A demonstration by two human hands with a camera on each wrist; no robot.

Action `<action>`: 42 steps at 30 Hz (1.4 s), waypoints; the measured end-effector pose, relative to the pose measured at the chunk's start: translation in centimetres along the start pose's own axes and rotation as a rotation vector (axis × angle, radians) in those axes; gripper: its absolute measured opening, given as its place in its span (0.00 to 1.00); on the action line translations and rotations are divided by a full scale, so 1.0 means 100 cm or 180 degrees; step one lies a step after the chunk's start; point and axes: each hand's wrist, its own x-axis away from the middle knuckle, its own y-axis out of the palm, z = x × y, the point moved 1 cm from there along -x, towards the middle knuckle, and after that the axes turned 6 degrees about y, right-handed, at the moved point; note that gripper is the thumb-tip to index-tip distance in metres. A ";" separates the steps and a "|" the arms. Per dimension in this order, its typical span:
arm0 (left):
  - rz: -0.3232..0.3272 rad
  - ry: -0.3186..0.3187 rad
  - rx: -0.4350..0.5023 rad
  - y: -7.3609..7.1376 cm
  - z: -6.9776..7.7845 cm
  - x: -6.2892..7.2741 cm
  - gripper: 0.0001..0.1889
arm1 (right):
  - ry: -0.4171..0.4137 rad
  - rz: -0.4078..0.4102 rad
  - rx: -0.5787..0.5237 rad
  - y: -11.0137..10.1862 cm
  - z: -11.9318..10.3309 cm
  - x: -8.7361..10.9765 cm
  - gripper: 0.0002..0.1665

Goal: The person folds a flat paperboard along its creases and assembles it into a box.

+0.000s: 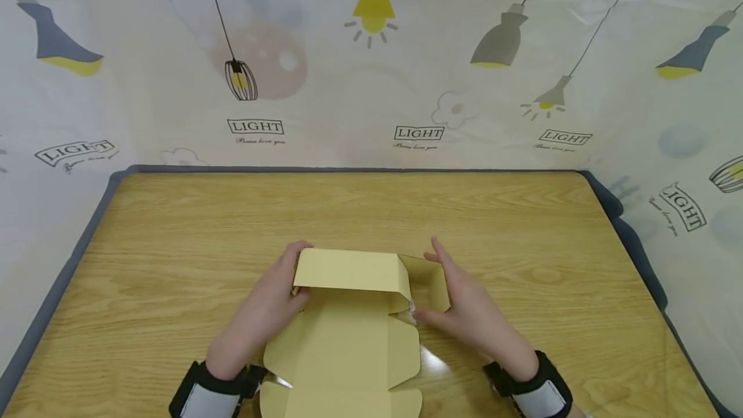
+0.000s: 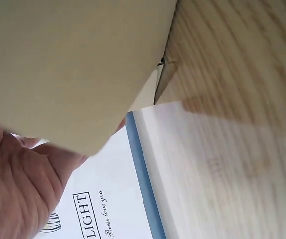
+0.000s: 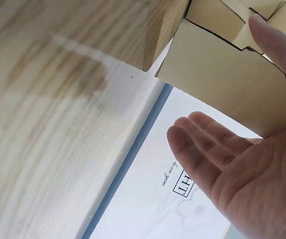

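A partly folded cardboard box (image 1: 345, 340), plain yellowish-tan, lies unfolded towards the person, its side flaps spread. Its far end stands up as a folded wall (image 1: 348, 269). My left hand (image 1: 284, 282) grips the left end of that wall, thumb in front and fingers mostly hidden behind. In the left wrist view a large cardboard panel (image 2: 68, 64) covers part of the hand. My right hand (image 1: 464, 298) is at the right end, around a bent side flap (image 1: 434, 282). In the right wrist view its thumb touches the cardboard (image 3: 222, 74), while several fingers extend straight beside it.
The wood-grain table (image 1: 203, 224) has a dark blue-grey border (image 1: 348, 169). A pale curtain (image 1: 325, 95) printed with lamps and the word LIGHT hangs behind and along both sides. Each wrist wears a black band.
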 end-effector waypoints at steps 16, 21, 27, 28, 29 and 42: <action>0.0227 -0.0040 -0.0069 0.003 -0.002 -0.002 0.31 | 0.0513 -0.0412 0.0126 0.012 -0.016 0.008 0.78; 0.0221 -0.0079 -0.0078 0.002 -0.002 -0.001 0.32 | 0.0410 -0.0346 0.0193 0.016 -0.017 0.008 0.76; 0.0205 -0.0153 -0.0037 0.003 0.000 -0.001 0.31 | 0.0235 -0.0190 0.0423 0.020 -0.017 0.010 0.70; 0.0208 -0.0161 -0.0034 0.003 0.000 -0.001 0.31 | 0.0222 -0.0170 0.0450 0.021 -0.017 0.010 0.69; 0.0214 -0.0160 -0.0049 0.003 0.000 -0.001 0.31 | 0.0214 -0.0150 0.0479 0.022 -0.017 0.010 0.69; 0.0212 -0.0161 -0.0108 0.003 0.001 0.000 0.32 | 0.0204 -0.0119 0.0706 0.025 -0.020 0.011 0.58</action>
